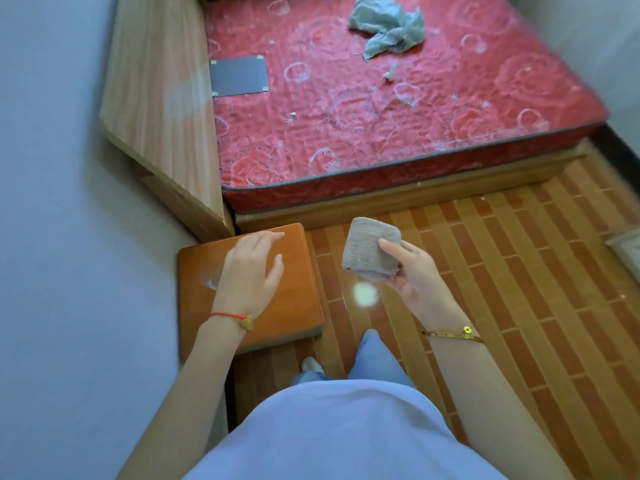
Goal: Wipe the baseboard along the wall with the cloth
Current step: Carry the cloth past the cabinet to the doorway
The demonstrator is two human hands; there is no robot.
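My right hand [412,271] holds a folded grey-brown cloth [369,247] over the floor, thumb on top of it. My left hand [251,268] hovers over an orange-brown wooden nightstand [294,306], palm down with fingers apart and nothing in it. A dark baseboard [620,154] runs along the right wall beside the bed. Another thin dark strip [229,393] shows at the foot of the left wall, below the nightstand. Both hands are far from either strip.
A bed with a red patterned mattress [381,116] fills the top, with a crumpled grey-blue rag [388,26] and a dark rectangular panel [239,76] on it. A wooden headboard [162,105] stands against the left wall. The floor [519,289] has a brick pattern.
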